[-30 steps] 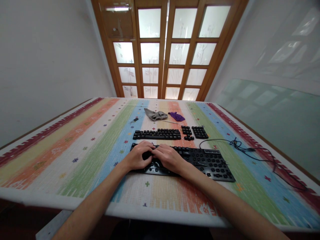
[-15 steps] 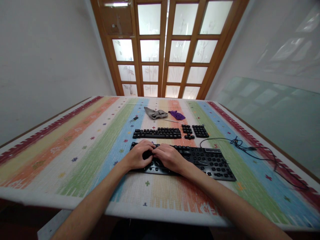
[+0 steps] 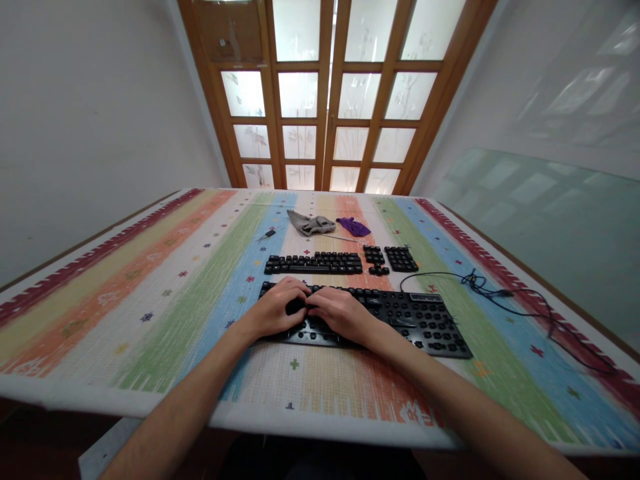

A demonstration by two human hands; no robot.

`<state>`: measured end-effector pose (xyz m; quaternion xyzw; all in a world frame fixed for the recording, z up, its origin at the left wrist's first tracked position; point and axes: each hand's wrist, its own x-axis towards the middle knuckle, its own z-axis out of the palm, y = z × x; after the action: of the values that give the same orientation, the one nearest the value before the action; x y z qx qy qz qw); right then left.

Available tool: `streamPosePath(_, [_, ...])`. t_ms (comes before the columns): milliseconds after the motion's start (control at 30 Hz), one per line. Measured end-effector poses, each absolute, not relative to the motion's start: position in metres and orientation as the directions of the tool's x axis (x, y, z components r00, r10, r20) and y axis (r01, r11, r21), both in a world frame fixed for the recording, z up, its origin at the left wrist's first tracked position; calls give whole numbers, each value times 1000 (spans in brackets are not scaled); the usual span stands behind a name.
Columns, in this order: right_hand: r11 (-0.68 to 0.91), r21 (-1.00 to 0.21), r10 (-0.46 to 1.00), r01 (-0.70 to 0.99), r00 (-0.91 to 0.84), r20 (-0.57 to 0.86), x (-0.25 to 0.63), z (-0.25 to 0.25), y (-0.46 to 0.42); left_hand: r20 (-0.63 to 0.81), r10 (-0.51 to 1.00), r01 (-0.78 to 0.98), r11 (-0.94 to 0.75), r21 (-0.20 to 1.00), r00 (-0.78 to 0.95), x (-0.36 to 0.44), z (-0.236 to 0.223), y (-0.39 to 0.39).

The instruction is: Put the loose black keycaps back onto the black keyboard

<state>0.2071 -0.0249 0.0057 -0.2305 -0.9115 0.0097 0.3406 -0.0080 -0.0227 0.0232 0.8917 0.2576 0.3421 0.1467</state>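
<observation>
A black keyboard (image 3: pixel 423 323) lies across the table in front of me, with most of its keycaps off and the bare switch places showing. Over its left half, my left hand (image 3: pixel 281 308) rests with curled fingers, thumb and fingertips drawn together. My right hand (image 3: pixel 341 312) meets it there, its bent fingers nearly touching the left fingertips. Whatever sits between the fingertips is hidden; a keycap cannot be made out. Along the keyboard's top edge, a row of keycaps shows partly behind my hands.
Behind the keyboard, loose keycaps (image 3: pixel 314 263) lie in blocks, with a number-pad block (image 3: pixel 401 259) at the right. Farther back are a grey cloth (image 3: pixel 311 224), a purple cloth (image 3: pixel 354 227) and a small black tool (image 3: pixel 270 234). The keyboard's cable (image 3: pixel 483 285) trails right over the striped tablecloth (image 3: pixel 200 300).
The view has tilted slightly, so the table things sit a little higher. Both hands stay at the same spot on the keyboard, with only slight finger movement.
</observation>
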Motion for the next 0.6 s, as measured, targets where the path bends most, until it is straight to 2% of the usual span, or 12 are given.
streamPosePath(600, [894,-206,428,397,-627,651,206,7,-28,519,576,355,-810,466,632,-9,24,-22])
